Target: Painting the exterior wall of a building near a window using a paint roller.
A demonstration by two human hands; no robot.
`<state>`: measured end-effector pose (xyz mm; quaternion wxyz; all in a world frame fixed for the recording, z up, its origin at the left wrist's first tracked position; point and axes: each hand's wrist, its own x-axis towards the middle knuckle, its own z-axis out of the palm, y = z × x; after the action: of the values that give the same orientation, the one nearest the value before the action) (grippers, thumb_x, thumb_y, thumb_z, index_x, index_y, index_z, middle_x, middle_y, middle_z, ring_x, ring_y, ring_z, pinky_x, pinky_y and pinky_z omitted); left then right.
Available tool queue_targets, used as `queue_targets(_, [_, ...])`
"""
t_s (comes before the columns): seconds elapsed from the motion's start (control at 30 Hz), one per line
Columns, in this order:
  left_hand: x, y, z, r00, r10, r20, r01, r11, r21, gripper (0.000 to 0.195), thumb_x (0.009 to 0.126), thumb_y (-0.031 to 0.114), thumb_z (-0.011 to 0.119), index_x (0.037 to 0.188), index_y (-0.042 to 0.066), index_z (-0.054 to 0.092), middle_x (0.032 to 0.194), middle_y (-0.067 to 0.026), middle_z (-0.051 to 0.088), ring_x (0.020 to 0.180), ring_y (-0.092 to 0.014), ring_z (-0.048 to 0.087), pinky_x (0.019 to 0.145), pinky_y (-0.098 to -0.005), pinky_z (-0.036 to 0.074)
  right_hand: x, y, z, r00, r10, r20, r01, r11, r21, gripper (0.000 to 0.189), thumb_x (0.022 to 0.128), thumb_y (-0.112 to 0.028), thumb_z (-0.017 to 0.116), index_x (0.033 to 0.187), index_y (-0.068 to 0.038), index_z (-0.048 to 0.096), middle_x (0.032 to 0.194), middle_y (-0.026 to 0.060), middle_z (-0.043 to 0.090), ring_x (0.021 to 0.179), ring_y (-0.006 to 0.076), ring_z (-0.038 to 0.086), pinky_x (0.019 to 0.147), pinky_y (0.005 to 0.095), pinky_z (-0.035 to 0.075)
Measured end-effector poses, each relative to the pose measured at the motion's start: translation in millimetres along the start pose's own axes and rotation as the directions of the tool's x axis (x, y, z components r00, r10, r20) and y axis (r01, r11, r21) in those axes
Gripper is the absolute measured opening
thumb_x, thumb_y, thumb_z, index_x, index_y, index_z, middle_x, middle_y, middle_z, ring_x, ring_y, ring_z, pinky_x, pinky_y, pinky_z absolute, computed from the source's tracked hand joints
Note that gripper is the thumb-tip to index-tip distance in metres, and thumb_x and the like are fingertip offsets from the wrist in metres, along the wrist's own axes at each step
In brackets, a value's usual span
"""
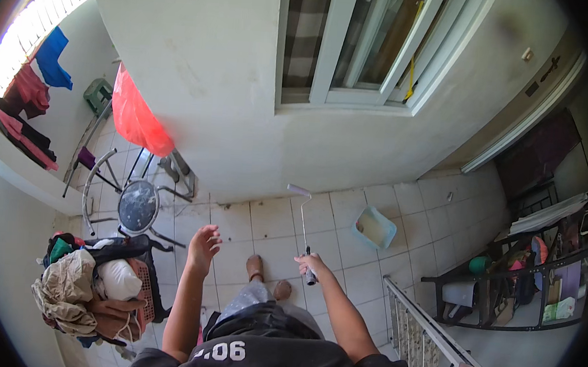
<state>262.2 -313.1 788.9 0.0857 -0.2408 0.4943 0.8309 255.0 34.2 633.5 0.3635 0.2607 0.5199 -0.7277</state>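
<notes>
A paint roller [303, 220] is gripped by its dark handle in my right hand [311, 267], its long wire frame reaching away from me. The roller's pale sleeve lies near the foot of the white wall [228, 102]; whether it touches the wall I cannot tell. My left hand [205, 245] is raised with bent, parted fingers and holds nothing. To the right of the roller, a light blue plastic basin [375, 227] with cloudy liquid in it stands on the tiled floor [271, 223].
A paint-spattered stool [139, 206] and a laundry pile [77, 291] with a pink basket [144, 290] are to the left. A red plastic bag [137, 116] hangs behind. On the right stand a metal railing [426, 336] and a cluttered black rack [509, 326]. A sliding window [361, 97] is set in the wall.
</notes>
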Motion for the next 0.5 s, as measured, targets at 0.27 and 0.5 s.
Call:
queue_targets(0.27, [-4,12,-7,0.997,0.042,-0.069,-0.040,0.999,0.019,0.023,0.088,0.036,0.054,0.100,0.017,0.059,0.088,0.0047,0.055,0.081,-0.012,0.054,0.074,-0.0273,0.039,-10,-95,-2,0.994,-0.053,0.091,0.044,0.995,0.092,0.023,0.080,-0.003,0.067,0.086,-0.009,0.046,0.061,-0.0025,0.042,0.046,0.0063,0.041,0.041,0.0221,0.032])
queue_targets(0.5, [21,-5,-43,0.979,-0.089,-0.183,0.093,0.996,0.013,0.024,0.088,0.035,0.051,0.102,0.018,0.059,0.087,0.0051,0.056,0.081,-0.012,0.055,0.071,-0.0273,0.040,-121,-165,30,0.964,-0.161,0.212,0.122,0.975,0.188,0.033,0.075,0.010,0.052,0.100,-0.008,0.040,0.081,0.0009,0.042,0.059,0.0059,0.039,0.047,0.0197,0.034])
